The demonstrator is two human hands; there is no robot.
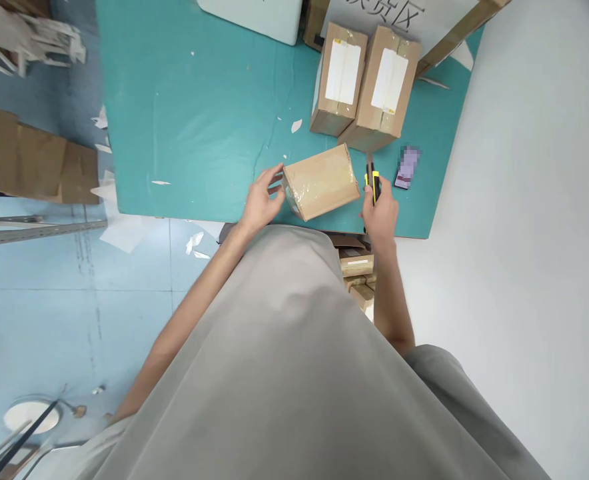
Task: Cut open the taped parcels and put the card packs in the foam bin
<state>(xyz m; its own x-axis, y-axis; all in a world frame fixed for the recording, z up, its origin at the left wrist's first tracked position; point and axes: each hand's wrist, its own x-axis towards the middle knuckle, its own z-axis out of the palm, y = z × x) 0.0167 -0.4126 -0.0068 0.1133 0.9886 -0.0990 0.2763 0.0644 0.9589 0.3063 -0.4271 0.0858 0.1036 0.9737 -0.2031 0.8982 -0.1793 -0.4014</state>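
Note:
A small brown cardboard box (322, 183) with clear tape lies at a slant near the front edge of the green-topped table (189, 127). My left hand (264, 200) is at its left end, fingers apart and curved, with the fingertips at the box's edge. Whether they press on it, I cannot tell. In my right hand (382, 217) is a yellow-and-black utility knife (373, 183), its blade pointing away from me. The knife is just right of the box, close to the front of two taped, labelled cartons, the left one (339, 80) and the right one (387, 87).
A phone (407, 167) lies right of the knife. Behind the cartons stands a white sign (374, 17), with a white container (259, 17) to its left. Paper scraps dot the table and floor. More boxes (357, 267) sit under the table; a white wall (524, 233) rises on the right.

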